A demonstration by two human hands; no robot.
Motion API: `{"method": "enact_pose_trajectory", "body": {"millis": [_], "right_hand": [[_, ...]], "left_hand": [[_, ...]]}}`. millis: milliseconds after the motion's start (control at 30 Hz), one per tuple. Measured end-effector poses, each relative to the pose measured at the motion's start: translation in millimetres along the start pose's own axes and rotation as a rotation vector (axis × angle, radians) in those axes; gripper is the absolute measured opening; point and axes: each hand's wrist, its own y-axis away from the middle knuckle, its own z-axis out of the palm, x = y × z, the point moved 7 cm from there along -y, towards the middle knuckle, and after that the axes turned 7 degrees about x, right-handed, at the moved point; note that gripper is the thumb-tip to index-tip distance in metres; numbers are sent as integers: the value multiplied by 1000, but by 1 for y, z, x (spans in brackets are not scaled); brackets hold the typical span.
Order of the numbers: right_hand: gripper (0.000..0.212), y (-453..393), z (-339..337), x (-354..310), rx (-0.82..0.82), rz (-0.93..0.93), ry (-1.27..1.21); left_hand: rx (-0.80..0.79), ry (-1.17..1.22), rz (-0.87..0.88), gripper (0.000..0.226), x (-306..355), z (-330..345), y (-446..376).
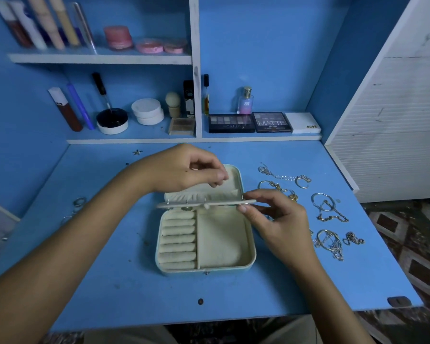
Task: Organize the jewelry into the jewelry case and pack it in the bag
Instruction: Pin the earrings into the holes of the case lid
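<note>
Rings (78, 202) behind left forearm half hidden (blurred too)

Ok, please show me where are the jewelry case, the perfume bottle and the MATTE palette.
jewelry case (221, 247): head view, on the floor of its big empty compartment.
perfume bottle (245, 104): head view, on its glass body.
MATTE palette (271, 122): head view, on its lid.

Blue desk (109, 281) under blue-backed white shelves (102, 58).

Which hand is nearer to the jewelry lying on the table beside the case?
The right hand: it is just beside the jewelry, holding the case's middle flap. The left hand is farther, over the lid.
</note>
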Motion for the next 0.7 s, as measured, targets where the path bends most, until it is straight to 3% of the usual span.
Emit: {"method": "enact_pose_trajectory", "body": {"millis": [167, 300, 467, 700], "right_hand": [[22, -19, 6, -5, 16, 56, 24], [10, -31, 12, -2, 41, 91, 16], [16, -43, 16, 4, 77, 113, 58], [19, -51, 21, 14, 66, 195, 75]], "left_hand": [[277, 278, -72, 24, -34, -27, 10], [520, 499, -180, 36, -67, -33, 23], [818, 500, -311, 35, -102, -31, 43], [907, 362, -279, 27, -117, -13, 64]]}}
